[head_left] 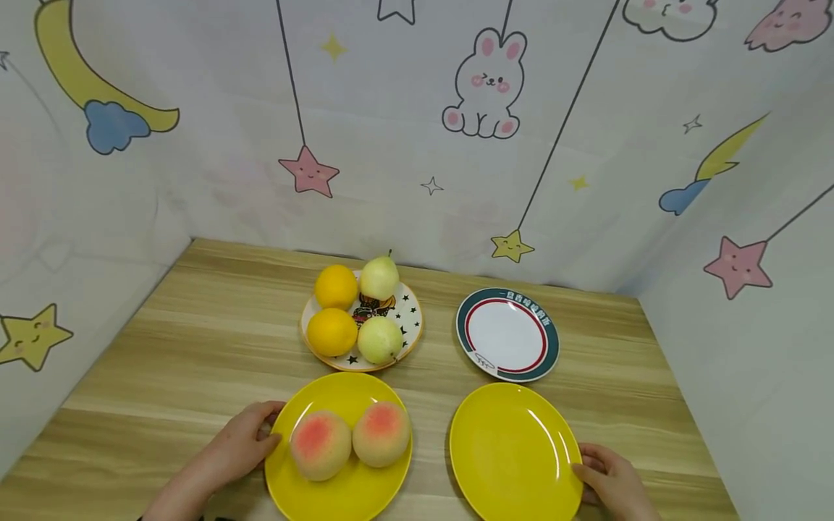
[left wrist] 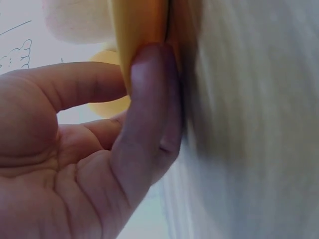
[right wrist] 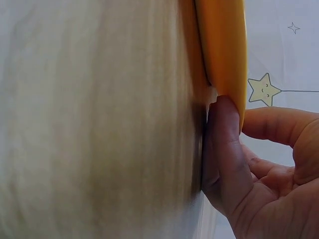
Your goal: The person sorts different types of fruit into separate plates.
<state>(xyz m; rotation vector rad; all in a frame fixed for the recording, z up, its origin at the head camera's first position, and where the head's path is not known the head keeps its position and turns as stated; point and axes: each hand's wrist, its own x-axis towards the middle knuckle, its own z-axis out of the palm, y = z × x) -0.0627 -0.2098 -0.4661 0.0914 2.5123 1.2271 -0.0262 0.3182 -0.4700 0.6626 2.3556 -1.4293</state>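
Two peaches (head_left: 321, 446) with red blush sit side by side on a yellow plate (head_left: 352, 391) at the front left in the head view. My left hand (head_left: 244, 440) pinches this plate's left rim; in the left wrist view its fingers (left wrist: 144, 99) reach under the rim and the thumb lies on the upper edge. A second yellow plate (head_left: 511, 452) lies to the right, with nothing on it. Its right rim is pinched by my right hand (head_left: 612, 477), and in the right wrist view the fingers (right wrist: 229, 134) go beneath that plate's edge.
Behind the left plate, a star-patterned plate (head_left: 412, 318) holds two oranges (head_left: 332, 332) and two pears (head_left: 381, 340). A white plate with a green rim (head_left: 508, 334) lies behind the right yellow plate. Patterned cloth (head_left: 391, 108) walls the wooden table (head_left: 215, 325) at back and sides.
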